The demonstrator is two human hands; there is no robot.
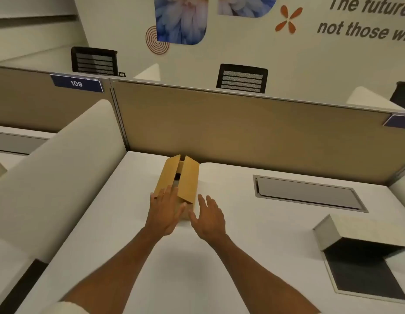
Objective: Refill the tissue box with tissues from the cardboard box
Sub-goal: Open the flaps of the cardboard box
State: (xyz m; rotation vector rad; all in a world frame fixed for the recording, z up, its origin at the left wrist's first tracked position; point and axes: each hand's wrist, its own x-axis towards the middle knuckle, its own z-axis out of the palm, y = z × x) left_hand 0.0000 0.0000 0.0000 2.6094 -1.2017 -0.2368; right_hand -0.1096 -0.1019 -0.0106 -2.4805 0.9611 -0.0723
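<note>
Left grip [165,210]: open, fingers spread flat on the near left flap of the cardboard box [177,184], pressing rather than clasping. Right grip [209,217]: open too, palm turned inward just beside the box's near right corner, apparently not touching, holding nothing.

Cardboard box: lying lengthwise away from the body on the white surface [133,257], two long flaps raised in a shallow tent with a dark slit between; contents hidden, so no telling whether tissues sit loose or packed.

Likely step: spreading the flaps to reach the tissues. Best done by steadying the box with the left palm low on the wall, not on the flap, then slipping right fingertips into the slit and folding that flap fully outward, then the other. Worth keeping the box from sliding toward the tan partition [242,132] behind it.

Tissue box [355,234]: well to the right of the cardboard box and nearer the body, lid seemingly lifted, dark interior showing. Sensible to draw the cardboard box closer to it before lifting anything out.
</note>
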